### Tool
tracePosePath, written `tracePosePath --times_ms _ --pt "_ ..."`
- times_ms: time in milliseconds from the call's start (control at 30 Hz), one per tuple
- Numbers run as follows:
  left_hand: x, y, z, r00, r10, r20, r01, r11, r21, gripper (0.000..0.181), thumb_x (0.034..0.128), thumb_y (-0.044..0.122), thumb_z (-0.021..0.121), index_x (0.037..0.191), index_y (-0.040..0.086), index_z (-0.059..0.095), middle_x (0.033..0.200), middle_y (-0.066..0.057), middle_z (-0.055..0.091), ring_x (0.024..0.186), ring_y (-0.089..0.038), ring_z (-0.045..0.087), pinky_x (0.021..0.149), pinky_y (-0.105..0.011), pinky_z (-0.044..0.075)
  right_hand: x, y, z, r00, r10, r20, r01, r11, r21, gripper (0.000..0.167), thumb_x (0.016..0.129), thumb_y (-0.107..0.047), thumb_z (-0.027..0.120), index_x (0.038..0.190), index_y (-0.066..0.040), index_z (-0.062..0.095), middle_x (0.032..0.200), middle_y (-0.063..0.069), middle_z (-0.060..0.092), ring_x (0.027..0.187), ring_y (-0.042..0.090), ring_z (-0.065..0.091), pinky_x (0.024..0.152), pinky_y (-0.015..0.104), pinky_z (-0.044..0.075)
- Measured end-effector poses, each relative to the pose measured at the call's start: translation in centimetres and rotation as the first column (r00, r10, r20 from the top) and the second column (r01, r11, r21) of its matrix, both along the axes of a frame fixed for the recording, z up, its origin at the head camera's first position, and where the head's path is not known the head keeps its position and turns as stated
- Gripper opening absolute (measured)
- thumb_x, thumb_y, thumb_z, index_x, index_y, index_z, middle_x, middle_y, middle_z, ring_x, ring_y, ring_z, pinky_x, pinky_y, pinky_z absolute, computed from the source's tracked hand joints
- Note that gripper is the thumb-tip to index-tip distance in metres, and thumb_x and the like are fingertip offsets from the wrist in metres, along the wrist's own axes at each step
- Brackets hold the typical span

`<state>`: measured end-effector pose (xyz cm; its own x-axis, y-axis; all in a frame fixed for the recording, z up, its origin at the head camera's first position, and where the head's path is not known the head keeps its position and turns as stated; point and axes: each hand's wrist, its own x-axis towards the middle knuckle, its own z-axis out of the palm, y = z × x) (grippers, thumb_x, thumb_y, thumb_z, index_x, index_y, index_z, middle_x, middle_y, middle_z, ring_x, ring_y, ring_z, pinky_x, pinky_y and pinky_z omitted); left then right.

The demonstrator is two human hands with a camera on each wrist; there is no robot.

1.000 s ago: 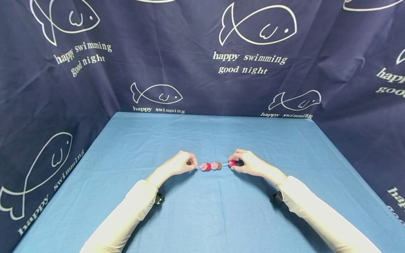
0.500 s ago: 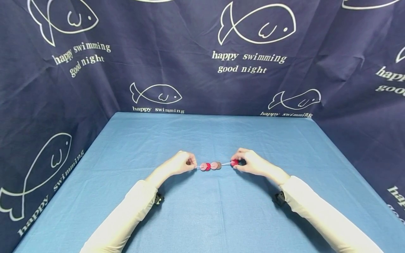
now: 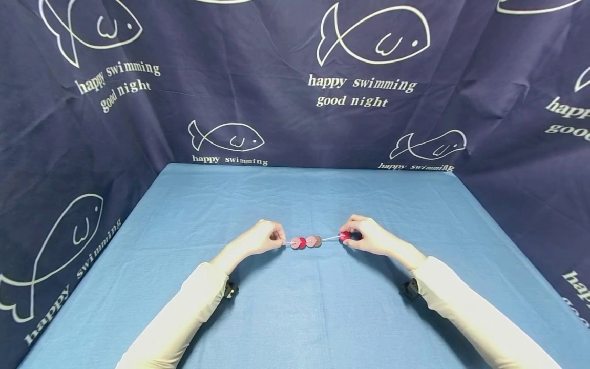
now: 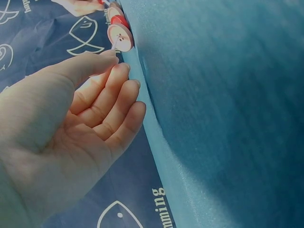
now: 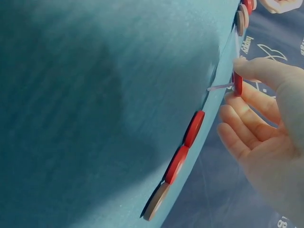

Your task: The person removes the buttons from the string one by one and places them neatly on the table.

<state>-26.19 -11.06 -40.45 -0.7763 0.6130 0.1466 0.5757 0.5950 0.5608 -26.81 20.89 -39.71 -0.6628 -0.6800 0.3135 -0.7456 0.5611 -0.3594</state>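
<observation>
In the head view, a pink button (image 3: 295,243), a red button (image 3: 302,243), another pink button (image 3: 311,241) and a brownish button (image 3: 318,241) overlap in a row on a thin white string (image 3: 330,238). My left hand (image 3: 266,237) pinches the string's left end between thumb and finger, just beside the first pink button. To the right, my right hand (image 3: 369,237) pinches a separate red button (image 5: 238,84) between thumb and index finger. A short loose string end (image 5: 219,87) sticks out from this button in the right wrist view.
The right wrist view shows two more red buttons (image 5: 194,129) and a brownish button (image 5: 156,202) lying on the blue tablecloth (image 3: 295,307) near my right hand. Dark blue fish-print curtains (image 3: 286,72) stand behind and beside the table.
My right hand has slid slightly to the right with its red button, so more bare string shows between it and the brownish button. The left hand and row of buttons have hardly moved.
</observation>
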Motion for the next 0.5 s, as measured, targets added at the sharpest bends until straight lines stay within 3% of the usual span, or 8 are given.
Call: tracePosePath --times_ms 500 --pt "-0.04 0.12 -0.13 1.000 0.009 0.012 -0.009 1.000 -0.009 0.007 0.0835 0.009 0.066 0.076 0.008 0.064 0.066 0.002 0.063 0.059 -0.001 0.051 0.058 -0.017 0.044 0.13 0.91 -0.25 1.000 -0.011 -0.024 0.011 1.000 -0.010 0.021 0.075 -0.008 0.074 0.095 -0.003 0.070 0.083 0.005 0.060 0.071 0.017 0.054 0.062 0.022 0.042"
